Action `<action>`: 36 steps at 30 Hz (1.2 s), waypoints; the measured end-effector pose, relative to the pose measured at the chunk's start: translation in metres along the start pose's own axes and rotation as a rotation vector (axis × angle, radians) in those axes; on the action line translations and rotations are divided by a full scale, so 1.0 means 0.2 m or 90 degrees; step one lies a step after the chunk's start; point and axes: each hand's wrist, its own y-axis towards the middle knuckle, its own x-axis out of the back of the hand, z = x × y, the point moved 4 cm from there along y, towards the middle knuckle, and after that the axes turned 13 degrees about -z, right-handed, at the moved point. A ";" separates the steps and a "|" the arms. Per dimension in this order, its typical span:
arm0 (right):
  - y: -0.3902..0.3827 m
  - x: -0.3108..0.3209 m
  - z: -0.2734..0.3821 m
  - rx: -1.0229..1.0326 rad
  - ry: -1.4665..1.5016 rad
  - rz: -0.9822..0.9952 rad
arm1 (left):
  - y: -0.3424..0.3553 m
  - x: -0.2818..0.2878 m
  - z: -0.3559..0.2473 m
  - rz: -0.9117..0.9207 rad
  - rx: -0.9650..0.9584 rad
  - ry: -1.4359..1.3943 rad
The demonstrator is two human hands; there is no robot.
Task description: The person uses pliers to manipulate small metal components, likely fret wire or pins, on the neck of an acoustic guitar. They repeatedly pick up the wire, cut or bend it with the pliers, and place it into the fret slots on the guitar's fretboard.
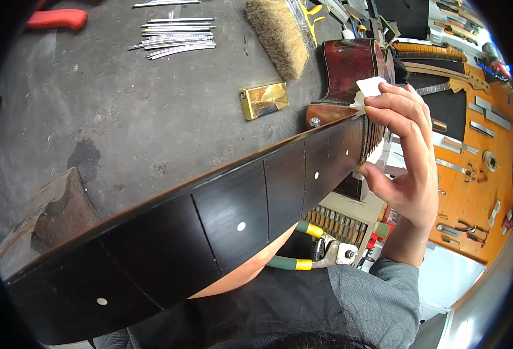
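Observation:
A dark guitar neck [285, 180] with white dot markers runs across the view, its fretboard slots showing no frets. At its body end my right hand [407, 128] spans the fretboard, thumb on the near edge and fingertips on the far edge. White masking tape or paper [371, 87] sticks up by those fingertips, and more white covering lies beyond. Part of the dark red guitar body [349, 67] shows there. Under the neck, a strip of skin of what seems my left hand [247, 273] shows; its fingers are hidden.
On the dark bench are fret wires [178, 36], a brush [279, 38], a gold lighter-like box [264, 100], a neck support block [53, 209] and a red handle [59, 19]. Green-and-yellow-handled cutters [332, 253] lie near my body, below a row of files [338, 224]. Tools hang on the orange wall board [471, 192].

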 end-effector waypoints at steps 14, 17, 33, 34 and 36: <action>-0.06 0.02 0.11 -0.021 -0.084 -0.054 | -0.04 0.03 0.01 -0.070 -0.041 0.014; -0.07 0.00 0.10 -0.051 -0.072 -0.066 | -0.03 0.02 0.04 -0.067 -0.032 -0.006; -0.05 0.03 0.10 -0.052 0.004 -0.093 | -0.06 -0.02 0.01 0.000 0.006 -0.052; -0.03 0.07 0.10 -0.033 -0.006 -0.083 | -0.07 -0.03 0.01 -0.012 0.000 -0.057; 0.00 0.11 0.08 0.000 -0.020 -0.084 | -0.08 -0.04 0.02 -0.032 -0.015 -0.023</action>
